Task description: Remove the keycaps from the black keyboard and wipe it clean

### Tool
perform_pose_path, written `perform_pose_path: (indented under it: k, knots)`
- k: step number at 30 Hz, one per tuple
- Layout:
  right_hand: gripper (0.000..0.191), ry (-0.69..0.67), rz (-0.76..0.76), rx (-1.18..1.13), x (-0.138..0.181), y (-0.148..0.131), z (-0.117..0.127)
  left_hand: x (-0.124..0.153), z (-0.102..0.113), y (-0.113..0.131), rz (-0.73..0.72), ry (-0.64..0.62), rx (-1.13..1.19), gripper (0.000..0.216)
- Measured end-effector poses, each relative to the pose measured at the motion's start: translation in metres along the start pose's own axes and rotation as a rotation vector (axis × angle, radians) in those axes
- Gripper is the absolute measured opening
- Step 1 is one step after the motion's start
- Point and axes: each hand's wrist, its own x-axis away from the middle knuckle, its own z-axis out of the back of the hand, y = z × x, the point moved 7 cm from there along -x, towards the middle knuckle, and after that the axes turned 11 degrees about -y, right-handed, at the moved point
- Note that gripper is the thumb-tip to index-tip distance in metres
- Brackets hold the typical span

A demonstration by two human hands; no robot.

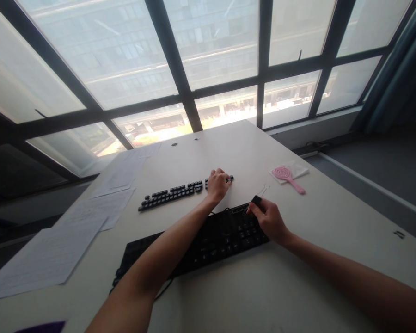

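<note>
A black keyboard (208,243) lies on the white table (298,277) in front of me. Beyond it a row of loose black keycaps (169,194) is lined up on the table. My left hand (217,185) reaches over the keyboard and rests curled on the right end of that row, fingers closed on a keycap. My right hand (268,218) sits at the keyboard's far right corner, pinching a small black key puller (257,200) whose wire loops stick out toward the window.
A pink hairbrush (288,177) lies on a white cloth at the right. Several paper sheets (65,240) cover the table's left side. Large windows (211,60) stand behind the table's far edge. A dark purple object shows at the bottom left corner.
</note>
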Motion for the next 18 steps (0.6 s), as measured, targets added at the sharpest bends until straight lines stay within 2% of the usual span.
perform_pose_path:
  k: [13, 18]
  knots:
    - [0.033, 0.002, -0.007, 0.028, 0.001, 0.004, -0.001, 0.003, 0.004, -0.003, 0.003, 0.036, 0.073, 0.011]
    - [0.034, 0.004, 0.003, 0.025, 0.001, 0.004, 0.000, 0.007, 0.020, -0.005, 0.003, 0.065, 0.115, 0.011]
